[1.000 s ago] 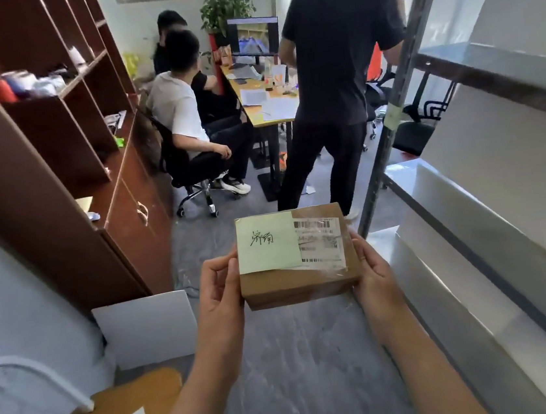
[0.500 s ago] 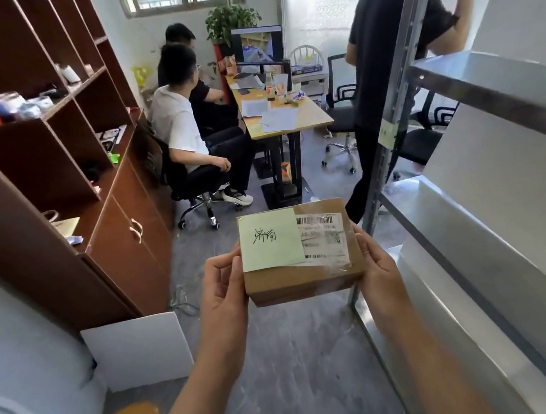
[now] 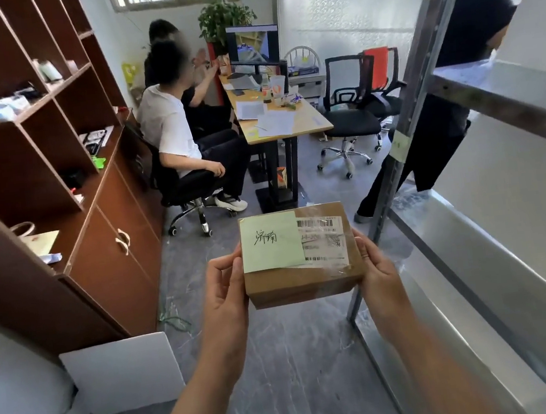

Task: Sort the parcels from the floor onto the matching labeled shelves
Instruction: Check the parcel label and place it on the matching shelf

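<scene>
A small brown cardboard parcel (image 3: 302,283) is held up in front of me, above the grey floor. A pale green note with handwriting (image 3: 270,242) and a white barcode label (image 3: 325,241) cover its top. My left hand (image 3: 225,292) grips its left side and my right hand (image 3: 379,271) grips its right side. The metal shelf rack (image 3: 476,95) stands at my right, with a small pale label (image 3: 400,145) stuck on its upright post.
A brown wooden cabinet (image 3: 106,246) lines the left wall. Two people sit on office chairs at a desk (image 3: 289,123) ahead; another person in black (image 3: 464,48) stands behind the rack post. A white board (image 3: 124,373) leans at lower left.
My view has swung right and upward; the standing person has shifted to the right, behind the rack post. The parcel stays held in both hands, slightly closer to the rack.
</scene>
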Action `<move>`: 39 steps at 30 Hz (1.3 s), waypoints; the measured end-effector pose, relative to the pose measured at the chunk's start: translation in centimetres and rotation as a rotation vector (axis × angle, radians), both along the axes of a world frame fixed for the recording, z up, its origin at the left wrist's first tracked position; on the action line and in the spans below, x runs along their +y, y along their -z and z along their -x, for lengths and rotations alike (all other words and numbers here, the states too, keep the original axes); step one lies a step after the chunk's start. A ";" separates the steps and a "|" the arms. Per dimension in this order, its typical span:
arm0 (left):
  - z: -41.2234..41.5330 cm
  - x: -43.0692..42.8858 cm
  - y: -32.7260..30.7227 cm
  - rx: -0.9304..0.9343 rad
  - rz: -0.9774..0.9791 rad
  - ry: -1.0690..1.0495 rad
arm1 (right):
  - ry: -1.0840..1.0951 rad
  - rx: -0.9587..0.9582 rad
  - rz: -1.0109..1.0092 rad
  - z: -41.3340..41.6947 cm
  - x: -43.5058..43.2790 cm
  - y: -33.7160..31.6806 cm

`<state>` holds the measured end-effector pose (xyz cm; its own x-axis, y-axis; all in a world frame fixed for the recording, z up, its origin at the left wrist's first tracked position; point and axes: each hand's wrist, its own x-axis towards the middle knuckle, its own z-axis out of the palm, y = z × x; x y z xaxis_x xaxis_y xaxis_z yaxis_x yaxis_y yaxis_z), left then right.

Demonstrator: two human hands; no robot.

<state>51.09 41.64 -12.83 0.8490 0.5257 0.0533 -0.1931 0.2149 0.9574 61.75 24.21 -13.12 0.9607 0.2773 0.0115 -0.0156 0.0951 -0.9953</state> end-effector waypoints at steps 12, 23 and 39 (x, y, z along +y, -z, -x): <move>-7.3 11.6 -0.9 -0.032 -0.003 0.047 | 0.064 0.007 -0.079 -5.9 10.6 -0.6; -13.4 20.0 0.8 -0.018 -0.037 0.135 | 0.183 -0.013 -0.099 -10.2 18.8 0.6; -28.5 13.6 2.2 0.046 0.022 0.481 | 0.507 0.039 -0.085 -19.3 10.8 1.6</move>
